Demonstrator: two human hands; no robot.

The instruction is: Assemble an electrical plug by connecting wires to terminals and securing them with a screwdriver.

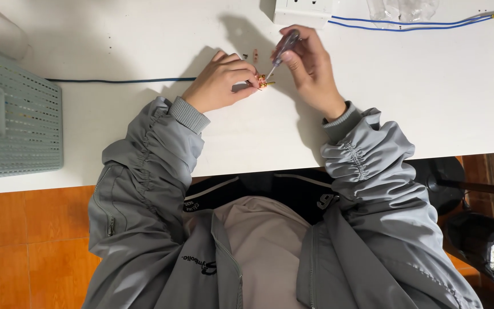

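My left hand [219, 81] rests on the white table [144, 131] and pinches a small orange and brass part [263, 82] between its fingertips. My right hand [310, 66] grips a small screwdriver [284, 48] with a clear grey handle. The screwdriver's tip points down and left onto the part. Both arms wear grey jacket sleeves. Two tiny dark bits [250, 56] lie on the table just behind the part.
A grey plastic basket [18, 114] stands at the left edge. A dark blue cable [121, 80] runs from the left to my left hand. A white power strip [303, 10], blue wires [418, 25] and clear plastic [401, 8] lie at the back. A black bin [487, 252] stands on the orange floor at the right.
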